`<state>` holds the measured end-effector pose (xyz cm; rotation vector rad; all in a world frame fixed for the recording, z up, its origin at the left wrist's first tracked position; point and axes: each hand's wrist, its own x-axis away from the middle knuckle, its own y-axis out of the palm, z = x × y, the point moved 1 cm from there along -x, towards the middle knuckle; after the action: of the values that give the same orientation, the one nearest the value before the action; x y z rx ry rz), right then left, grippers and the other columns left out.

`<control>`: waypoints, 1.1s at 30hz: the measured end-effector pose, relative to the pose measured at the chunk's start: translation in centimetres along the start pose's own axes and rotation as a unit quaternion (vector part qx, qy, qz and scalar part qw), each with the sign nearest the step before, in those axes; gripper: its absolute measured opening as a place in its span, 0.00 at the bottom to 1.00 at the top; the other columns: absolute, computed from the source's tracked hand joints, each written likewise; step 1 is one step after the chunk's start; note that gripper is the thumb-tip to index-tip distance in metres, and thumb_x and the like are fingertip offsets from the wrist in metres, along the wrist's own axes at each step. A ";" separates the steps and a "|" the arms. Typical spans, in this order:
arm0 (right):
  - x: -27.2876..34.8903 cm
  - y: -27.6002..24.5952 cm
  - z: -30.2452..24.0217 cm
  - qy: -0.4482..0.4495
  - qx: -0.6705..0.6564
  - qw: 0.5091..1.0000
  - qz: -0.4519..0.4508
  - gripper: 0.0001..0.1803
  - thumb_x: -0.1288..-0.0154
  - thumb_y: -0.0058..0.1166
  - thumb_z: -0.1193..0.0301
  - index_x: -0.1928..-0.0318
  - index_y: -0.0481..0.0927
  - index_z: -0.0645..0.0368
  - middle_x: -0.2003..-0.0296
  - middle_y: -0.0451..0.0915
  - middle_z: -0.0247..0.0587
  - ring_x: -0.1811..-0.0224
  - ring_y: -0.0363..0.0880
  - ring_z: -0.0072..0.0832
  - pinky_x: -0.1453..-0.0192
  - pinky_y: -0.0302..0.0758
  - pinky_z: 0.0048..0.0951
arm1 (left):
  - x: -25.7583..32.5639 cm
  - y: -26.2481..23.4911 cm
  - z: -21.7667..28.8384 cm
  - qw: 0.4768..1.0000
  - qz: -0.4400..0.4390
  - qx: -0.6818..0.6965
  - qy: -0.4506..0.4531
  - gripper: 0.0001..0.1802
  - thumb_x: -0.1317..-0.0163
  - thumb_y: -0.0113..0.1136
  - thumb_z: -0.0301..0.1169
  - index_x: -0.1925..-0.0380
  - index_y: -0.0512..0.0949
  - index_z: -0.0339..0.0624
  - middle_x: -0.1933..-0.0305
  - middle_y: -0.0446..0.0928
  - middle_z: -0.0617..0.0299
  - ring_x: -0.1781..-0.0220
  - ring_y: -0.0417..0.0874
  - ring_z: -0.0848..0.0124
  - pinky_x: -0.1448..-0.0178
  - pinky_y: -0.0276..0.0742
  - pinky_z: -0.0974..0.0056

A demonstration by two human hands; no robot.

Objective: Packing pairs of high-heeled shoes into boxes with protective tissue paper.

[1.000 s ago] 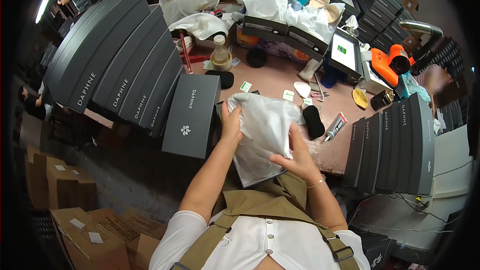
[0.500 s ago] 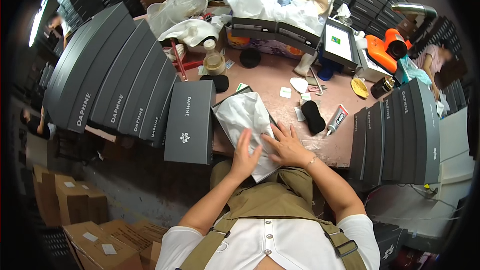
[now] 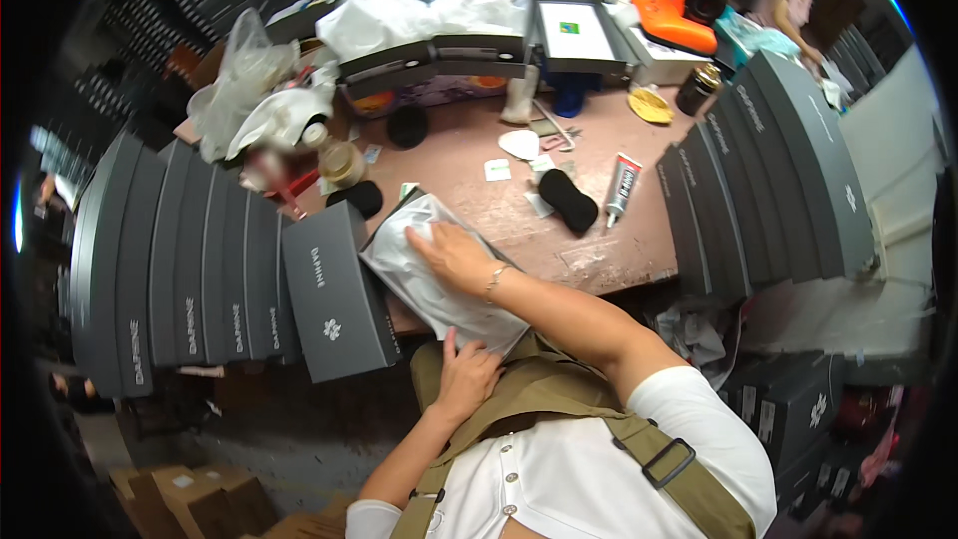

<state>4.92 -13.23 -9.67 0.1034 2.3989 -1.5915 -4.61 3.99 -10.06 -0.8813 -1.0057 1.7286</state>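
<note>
A flat package wrapped in clear white plastic (image 3: 419, 269) lies on the front edge of a brown worktable (image 3: 589, 240), partly over a dark box. My right hand (image 3: 449, 252) presses flat on top of it, fingers spread. My left hand (image 3: 464, 374) grips the near corner of the package at my lap. A dark grey long box (image 3: 337, 291) with a small white flower mark lies just left of the package.
A row of dark grey boxes (image 3: 180, 269) stands at the left, another row (image 3: 768, 170) at the right. On the table lie a glue tube (image 3: 621, 183), a black oblong pad (image 3: 567, 200), a tape roll (image 3: 342, 162), plastic bags (image 3: 239, 80) and an orange tool (image 3: 684, 10). Cardboard cartons (image 3: 200, 494) sit on the floor.
The view has swung right. My left hand slid from the top of the package down to its near corner; my right hand moved up onto its middle.
</note>
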 end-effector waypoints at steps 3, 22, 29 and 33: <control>-0.4 -1.4 -0.3 -0.001 -0.035 0.998 -0.054 0.31 0.39 0.45 0.75 0.34 0.61 0.62 0.62 0.78 0.55 0.63 0.80 0.46 0.59 0.77 0.41 | 1.7 -1.7 -0.8 0.999 -0.034 0.019 0.016 0.14 0.51 0.66 0.31 0.62 0.79 0.46 0.69 0.76 0.64 0.51 0.76 0.65 0.29 0.48 0.37; 2.7 -5.6 3.0 0.030 -0.123 0.986 0.106 0.25 0.42 0.50 0.77 0.41 0.71 0.61 0.47 0.73 0.58 0.47 0.74 0.51 0.42 0.71 0.41 | 2.1 -10.7 -5.3 0.927 0.244 -0.068 -0.278 0.30 0.45 0.65 0.38 0.44 0.71 0.36 0.38 0.68 0.47 0.33 0.64 0.49 0.28 0.53 0.47; 10.5 -5.6 4.0 0.168 -0.212 0.962 0.030 0.34 0.38 0.57 0.67 0.35 0.62 0.65 0.42 0.70 0.61 0.39 0.68 0.53 0.36 0.66 0.41 | 14.8 -8.3 -13.2 0.727 0.331 0.237 -0.552 0.28 0.35 0.59 0.39 0.42 0.68 0.31 0.43 0.73 0.49 0.40 0.72 0.60 0.36 0.65 0.61; 8.1 -5.0 4.4 0.091 -0.146 0.985 0.017 0.37 0.39 0.59 0.67 0.32 0.58 0.64 0.44 0.73 0.59 0.43 0.74 0.45 0.40 0.70 0.38 | 15.1 -5.4 -15.3 0.612 0.447 0.434 -0.487 0.28 0.32 0.57 0.37 0.38 0.64 0.33 0.41 0.72 0.53 0.39 0.70 0.67 0.35 0.63 0.63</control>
<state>-3.13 -19.92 -8.89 0.2404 2.7263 -1.2451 5.90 23.22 -13.38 0.4626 -0.0319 3.2615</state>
